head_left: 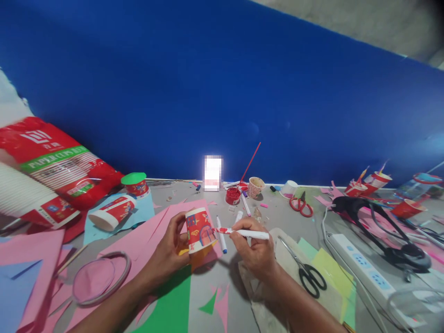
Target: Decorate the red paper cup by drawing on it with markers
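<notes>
My left hand (174, 243) is closed around a red and white paper cup (199, 230), held up over the table and slightly tilted. A drawn arch shape in pink and blue shows on the cup's printed side. Between the fingertips of my right hand (255, 247) is a white marker (251, 234), its red-marked tip end pointing left at the cup. Tip and cup wall seem to meet, though I cannot tell if they touch. Just behind the cup, a white marker with a blue end (222, 236) lies on the table.
Black-handled scissors (310, 277) lie right of my right forearm, with red-handled scissors (301, 206) farther back. A red paint pot (232, 196) with a stick stands behind my hands. Pink paper (149, 236) spreads leftward near a paper cup bag (58, 162). A power strip (362, 266) sits right.
</notes>
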{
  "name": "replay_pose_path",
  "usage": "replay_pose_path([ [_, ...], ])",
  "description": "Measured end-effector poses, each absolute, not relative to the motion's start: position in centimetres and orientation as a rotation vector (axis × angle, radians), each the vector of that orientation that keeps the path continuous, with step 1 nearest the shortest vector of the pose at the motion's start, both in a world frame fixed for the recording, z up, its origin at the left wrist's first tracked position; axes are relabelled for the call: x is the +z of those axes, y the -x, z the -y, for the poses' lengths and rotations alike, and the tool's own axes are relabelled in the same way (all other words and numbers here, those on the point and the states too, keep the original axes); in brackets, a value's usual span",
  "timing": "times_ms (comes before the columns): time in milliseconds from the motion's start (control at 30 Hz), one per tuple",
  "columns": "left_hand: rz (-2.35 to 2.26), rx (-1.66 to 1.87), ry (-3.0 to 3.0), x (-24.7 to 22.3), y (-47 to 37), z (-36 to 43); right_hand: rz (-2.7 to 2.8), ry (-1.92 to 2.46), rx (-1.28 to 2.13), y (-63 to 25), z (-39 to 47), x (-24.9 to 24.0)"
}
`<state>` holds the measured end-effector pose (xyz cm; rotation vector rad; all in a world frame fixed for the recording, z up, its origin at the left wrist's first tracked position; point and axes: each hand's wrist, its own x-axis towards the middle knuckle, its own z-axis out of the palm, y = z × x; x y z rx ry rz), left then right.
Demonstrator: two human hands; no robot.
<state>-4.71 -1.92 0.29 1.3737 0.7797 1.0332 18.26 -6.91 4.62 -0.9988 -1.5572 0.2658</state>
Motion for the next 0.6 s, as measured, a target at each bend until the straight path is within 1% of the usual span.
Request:
replay_pose_path([
  [267,-0.764,1.045,-1.427,0.27,4.49,2.04,1.628,0.987,0.229,-18.15,6.83,4.47],
  [600,-0.804,1.06,-1.436,0.38,4.55,2.03,1.566,1.031,0.311,-18.17,6.79,4.58],
])
